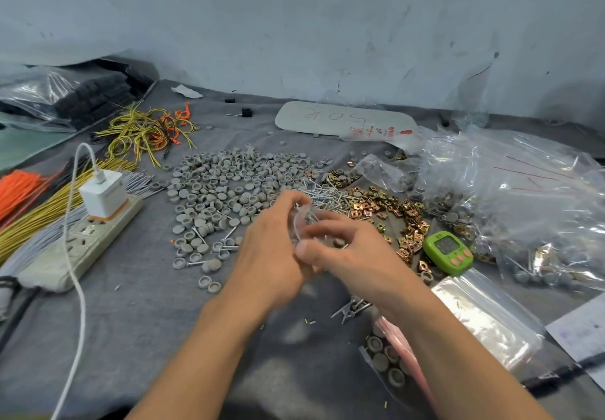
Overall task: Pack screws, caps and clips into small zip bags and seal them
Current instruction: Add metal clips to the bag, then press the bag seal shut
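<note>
Head view: your left hand [271, 249] and right hand [355, 251] meet at frame centre. Fingers of both are curled onto a small clear zip bag [302, 223] and pinch it between them; motion blur hides its contents. Grey caps [229, 184] are piled above-left of the hands, screws [327, 195] just above, brass clips [393, 210] to the right. A green timer [448, 251] sits right of the clips. A packed bag [389, 364] lies on the table [131, 321] at lower centre-right.
</note>
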`<state>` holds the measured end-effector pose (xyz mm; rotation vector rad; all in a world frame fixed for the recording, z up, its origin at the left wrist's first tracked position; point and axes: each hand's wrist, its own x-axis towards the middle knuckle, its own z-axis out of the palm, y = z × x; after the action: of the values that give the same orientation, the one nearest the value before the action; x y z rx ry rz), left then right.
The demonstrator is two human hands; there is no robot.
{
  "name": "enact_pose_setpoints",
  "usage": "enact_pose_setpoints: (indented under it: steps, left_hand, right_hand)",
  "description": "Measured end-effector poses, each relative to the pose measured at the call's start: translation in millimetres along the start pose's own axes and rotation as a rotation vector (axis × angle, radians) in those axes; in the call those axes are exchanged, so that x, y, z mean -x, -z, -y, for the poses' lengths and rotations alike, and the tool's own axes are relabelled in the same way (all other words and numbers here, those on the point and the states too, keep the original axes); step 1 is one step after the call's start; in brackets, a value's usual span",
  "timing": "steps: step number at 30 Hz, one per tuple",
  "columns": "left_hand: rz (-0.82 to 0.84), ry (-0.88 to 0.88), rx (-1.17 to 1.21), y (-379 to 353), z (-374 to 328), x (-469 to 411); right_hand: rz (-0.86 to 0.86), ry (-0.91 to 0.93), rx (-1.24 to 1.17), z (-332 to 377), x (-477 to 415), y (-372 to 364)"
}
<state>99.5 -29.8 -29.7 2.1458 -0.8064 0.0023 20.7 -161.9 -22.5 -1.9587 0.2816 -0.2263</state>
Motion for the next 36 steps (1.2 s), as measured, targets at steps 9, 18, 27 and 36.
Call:
enact_pose_setpoints:
  steps: [9,18,27,36]
  left_hand:
    - [0.137,0.139,0.347,32.2,31.8,-9.1]
    - [0.471,0.208,0.596,21.1,15.8,-1.4]
    - [0.552,0.264,0.727,1.2,3.6,2.9]
    - [0.556,0.26,0.818,4.2,6.4,0.9]
  right_hand:
    - [-0.134,-0.145,-0.339,-9.7,-2.2,28.2]
    - [-0.017,-0.075,-0.869,-9.5,-2.1,47.3]
    - [-0.045,-0.099,-0.962,-11.2,-6.8,44.6]
    - [-0.314,-0.118,-0.723,-15.9,-6.6,50.3]
